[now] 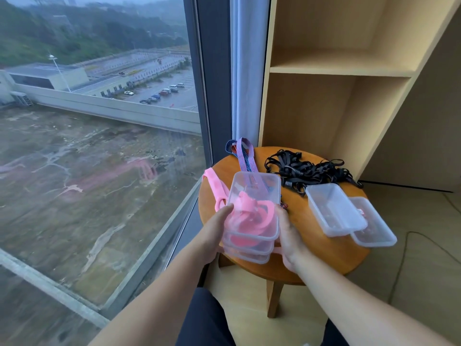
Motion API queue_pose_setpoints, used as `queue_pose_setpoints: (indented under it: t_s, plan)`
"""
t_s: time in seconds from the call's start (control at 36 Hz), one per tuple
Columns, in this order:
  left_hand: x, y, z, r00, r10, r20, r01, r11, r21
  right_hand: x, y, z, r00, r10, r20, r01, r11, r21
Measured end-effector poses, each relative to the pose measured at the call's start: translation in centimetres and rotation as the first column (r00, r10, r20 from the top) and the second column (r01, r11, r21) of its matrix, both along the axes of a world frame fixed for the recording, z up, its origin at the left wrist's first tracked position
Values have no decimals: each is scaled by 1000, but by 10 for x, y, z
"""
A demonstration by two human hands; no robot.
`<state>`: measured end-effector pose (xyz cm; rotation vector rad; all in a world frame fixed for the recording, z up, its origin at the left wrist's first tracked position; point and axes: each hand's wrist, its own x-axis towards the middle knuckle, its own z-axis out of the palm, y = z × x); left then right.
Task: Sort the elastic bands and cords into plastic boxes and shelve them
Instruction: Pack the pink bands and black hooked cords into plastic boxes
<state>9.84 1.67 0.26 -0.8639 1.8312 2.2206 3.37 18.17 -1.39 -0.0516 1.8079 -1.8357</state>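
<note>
A stack of clear plastic boxes hangs tilted over the near left part of the round wooden stool. Pink elastic bands lie coiled in the top box. My left hand grips the stack's left side and my right hand grips its right side. More pink bands hang over the stool's left edge. Striped blue and purple bands lie behind the stack. A tangle of black cords sits at the back of the stool.
Two more clear boxes lie overlapping on the stool's right side. An open wooden shelf unit stands right behind the stool. A floor-to-ceiling window fills the left. A thin cable runs across the floor at right.
</note>
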Motion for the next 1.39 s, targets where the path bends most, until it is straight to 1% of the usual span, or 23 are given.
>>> queue_pose_setpoints:
  t_s: [0.08,0.19,0.33,0.47,0.56,0.75,0.83,0.94,1.06,1.25,1.33,1.39]
  plan:
    - [-10,0,13,999,5,-38,-7,999,-41,-11,2,13,999,9,-38,-8,999,32]
    - [-30,-4,31,995,18,-103,-23,999,-41,-40,-3,40,995,33,-89,-25,996,84]
    - [-61,-8,48,988,82,-132,-86,996,-30,-89,-27,66,994,88,-63,-82,992,95]
    - [-109,-36,42,981,144,-130,-149,988,-30,-152,-66,56,990,132,-39,-129,989,78]
    - [-137,-54,34,975,176,-135,-185,981,-60,-186,-90,43,989,146,-11,-145,988,58]
    - [-189,-90,8,969,209,-133,-220,973,-72,-243,-134,14,978,203,38,-204,979,20]
    - [-201,-98,-2,970,217,-106,-228,968,-108,-257,-146,3,977,204,67,-205,979,3]
    - [-214,-102,-8,973,217,-84,-227,963,-145,-271,-151,-10,978,198,67,-197,980,-15]
    - [-227,-97,-9,976,215,-42,-218,970,-111,-288,-143,-13,987,151,61,-148,987,-59]
    - [-228,-95,-15,981,195,-5,-194,978,-73,-287,-131,-8,982,178,69,-177,984,-15]
    - [-223,-98,-15,979,204,20,-200,974,-109,-285,-131,-5,981,173,90,-174,985,2]
    - [-220,-96,-12,980,197,-2,-195,971,-141,-284,-128,-1,984,157,89,-161,986,35]
